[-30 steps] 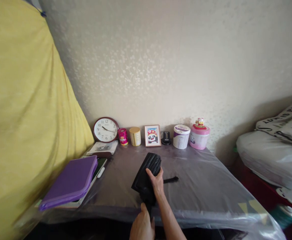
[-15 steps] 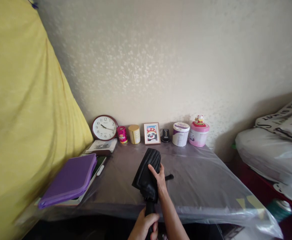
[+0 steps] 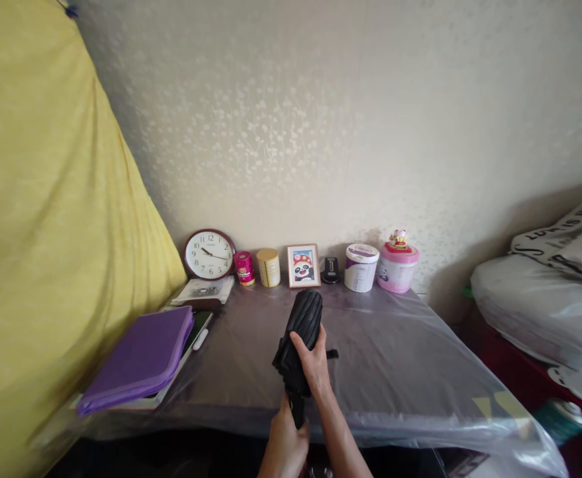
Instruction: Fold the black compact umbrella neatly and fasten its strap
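A folded black umbrella [image 3: 298,332] is held up over the near middle of the table, tilted with its top away from me. My left hand [image 3: 287,431] is closed round its handle at the bottom. Higher up, my right hand [image 3: 315,362] wraps the folded canopy from the right side, thumb across the front; its other fingers are mostly hidden behind the fabric. A loose black strap [image 3: 332,354] sticks out to the right of the canopy.
Along the wall stand a clock [image 3: 209,255], a pink can [image 3: 244,268], a yellow can [image 3: 269,268], a picture frame [image 3: 303,265], a white tub [image 3: 361,267] and a pink tub [image 3: 397,269]. A purple folder [image 3: 139,358] lies on the table's left.
The canopy is wrapped tighter and looks narrower. My left hand has turned on the handle, its back now facing me. My right hand has shifted slightly on the fabric.
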Motion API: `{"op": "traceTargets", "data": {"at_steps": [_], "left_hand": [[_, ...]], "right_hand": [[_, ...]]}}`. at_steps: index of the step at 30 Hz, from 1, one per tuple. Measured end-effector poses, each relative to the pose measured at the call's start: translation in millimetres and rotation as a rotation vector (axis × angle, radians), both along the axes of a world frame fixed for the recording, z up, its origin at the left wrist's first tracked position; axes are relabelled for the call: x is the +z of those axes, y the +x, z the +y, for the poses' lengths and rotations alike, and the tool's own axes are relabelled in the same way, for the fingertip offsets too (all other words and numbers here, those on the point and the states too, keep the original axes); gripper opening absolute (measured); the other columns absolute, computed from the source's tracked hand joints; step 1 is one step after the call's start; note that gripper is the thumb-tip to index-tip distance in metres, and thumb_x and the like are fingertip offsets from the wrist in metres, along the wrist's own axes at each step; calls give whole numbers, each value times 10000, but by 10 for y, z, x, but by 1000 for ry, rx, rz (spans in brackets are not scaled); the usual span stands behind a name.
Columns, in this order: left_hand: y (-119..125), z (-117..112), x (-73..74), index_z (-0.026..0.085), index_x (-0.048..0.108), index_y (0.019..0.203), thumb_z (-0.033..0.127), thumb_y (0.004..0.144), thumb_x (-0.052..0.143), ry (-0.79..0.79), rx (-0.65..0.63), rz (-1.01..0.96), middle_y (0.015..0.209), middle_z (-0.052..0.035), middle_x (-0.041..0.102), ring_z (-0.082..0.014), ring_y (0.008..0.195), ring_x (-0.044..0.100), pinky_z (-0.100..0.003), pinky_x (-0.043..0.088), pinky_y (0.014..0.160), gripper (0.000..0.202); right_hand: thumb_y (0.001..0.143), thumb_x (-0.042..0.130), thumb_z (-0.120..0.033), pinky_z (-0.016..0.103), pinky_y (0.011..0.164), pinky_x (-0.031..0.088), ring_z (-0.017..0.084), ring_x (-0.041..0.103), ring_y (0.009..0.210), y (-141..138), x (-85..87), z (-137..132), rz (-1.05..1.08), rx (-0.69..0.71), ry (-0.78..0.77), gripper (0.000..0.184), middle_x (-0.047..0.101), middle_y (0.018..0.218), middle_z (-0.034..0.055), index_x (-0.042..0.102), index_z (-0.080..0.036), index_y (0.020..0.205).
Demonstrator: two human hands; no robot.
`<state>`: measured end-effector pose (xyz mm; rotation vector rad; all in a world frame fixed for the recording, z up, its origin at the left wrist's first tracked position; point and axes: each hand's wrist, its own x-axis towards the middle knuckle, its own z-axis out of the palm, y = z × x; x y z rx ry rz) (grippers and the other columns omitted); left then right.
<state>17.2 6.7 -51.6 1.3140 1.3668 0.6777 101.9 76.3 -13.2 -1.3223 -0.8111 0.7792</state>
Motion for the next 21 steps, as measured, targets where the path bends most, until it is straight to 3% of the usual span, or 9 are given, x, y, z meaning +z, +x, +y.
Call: {"op": "traceTargets", "data": {"at_steps": [3,7,9,11,13,16,21], "left_hand": [[-29,19,-41,57,317,1245,113,727,458,162,-27,287,968,-137,635,-203,943,591,-226,401,742,540],[-50,4,-38,70,334,1248,169,768,454,150,-41,444,963,-145,637,-202,914,601,-227,394,726,505],[-69,-7,-5,118,383,1209,194,740,501,164,-44,359,912,-106,647,-188,860,611,-221,398,715,490],[-97,-22,47,156,464,1093,239,724,515,117,-98,161,731,-39,638,-162,660,613,-224,414,630,382],[-124,-45,110,168,520,884,339,745,473,-26,-200,-107,519,24,540,-127,443,521,-229,402,512,226],[-134,-86,185,181,490,699,444,746,418,-199,-287,-396,427,64,429,-81,340,386,-221,368,428,277],[-40,-110,157,190,434,572,323,719,431,-145,-260,-262,348,81,352,-61,287,325,-199,311,390,198]], "right_hand": [[641,628,-482,311,908,393,220,527,1047,13,33,-28,0,-9,-26,849,537,1184,97,250,-173,1335],[628,641,-472,310,854,435,225,559,995,40,6,-31,37,-47,-22,831,574,1131,88,288,-178,1320],[620,651,-464,300,811,461,222,581,950,60,-25,-23,87,-60,-19,788,600,1085,80,343,-175,1285],[619,655,-467,297,730,494,222,613,865,82,-58,-23,184,-24,-27,744,633,1010,69,385,-178,1249],[634,643,-480,294,643,510,217,635,770,104,-89,-34,306,59,-16,689,654,937,57,419,-185,1215],[662,618,-494,288,595,512,208,642,713,133,-117,-62,423,162,21,613,661,893,51,465,-180,1166],[625,652,-493,284,617,517,214,641,760,160,-101,-86,341,137,-15,645,661,907,46,465,-187,1161]]}}
